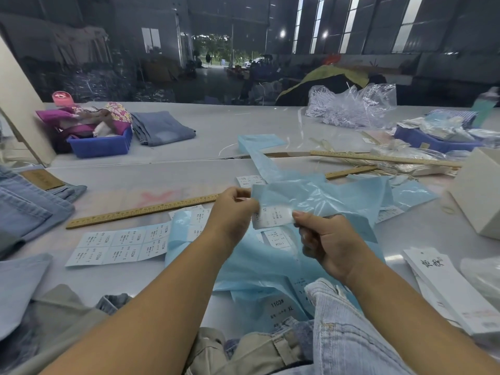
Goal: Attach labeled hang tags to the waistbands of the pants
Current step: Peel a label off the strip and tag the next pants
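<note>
Peeling looks like the step in hand: from the head view I see my left hand (233, 205) pinching the pale blue backing sheet (319, 201) while my right hand (328, 243) pinches a white printed sticker label (273, 216), lifted off the sheet so it comes away clean. Right of that sheet lies the stack of white card hang tags (446, 285), within reach. Nearest me, below the sheet, the light denim pants (343, 328) wait.

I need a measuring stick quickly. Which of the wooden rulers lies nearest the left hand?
The long ruler ending just beside the left hand; the other two rulers lie farther back right.
</note>
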`<state>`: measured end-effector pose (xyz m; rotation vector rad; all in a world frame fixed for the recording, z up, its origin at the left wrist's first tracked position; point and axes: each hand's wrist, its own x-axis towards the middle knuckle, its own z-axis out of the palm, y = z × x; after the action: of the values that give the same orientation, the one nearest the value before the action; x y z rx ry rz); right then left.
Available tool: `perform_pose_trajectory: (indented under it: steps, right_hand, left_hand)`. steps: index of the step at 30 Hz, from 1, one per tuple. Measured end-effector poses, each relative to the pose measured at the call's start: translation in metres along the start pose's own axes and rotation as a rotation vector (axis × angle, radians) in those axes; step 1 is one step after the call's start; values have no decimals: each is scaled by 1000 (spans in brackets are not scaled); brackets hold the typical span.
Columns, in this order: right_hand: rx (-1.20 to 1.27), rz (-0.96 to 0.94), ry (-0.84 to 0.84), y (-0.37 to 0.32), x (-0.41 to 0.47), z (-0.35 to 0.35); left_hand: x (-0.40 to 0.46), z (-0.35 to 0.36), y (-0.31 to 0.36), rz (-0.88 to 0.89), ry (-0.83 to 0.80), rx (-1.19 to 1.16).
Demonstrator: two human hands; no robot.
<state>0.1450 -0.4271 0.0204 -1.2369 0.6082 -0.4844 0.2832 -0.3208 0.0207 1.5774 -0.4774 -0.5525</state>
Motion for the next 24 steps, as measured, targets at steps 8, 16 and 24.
perform_pose_trajectory:
  steps: [8,16,24]
  right_hand:
    - [11,-54,-73,0,-3,-1]
    - [-30,-26,-184,0,-4,-3]
    - [-107,-20,-178,2,-5,-2]
  left_hand:
    - [-17,12,5,602,-56,636]
    - [-14,10,2,497,-123,570]
    - [-9,2,2,298,-239,465]
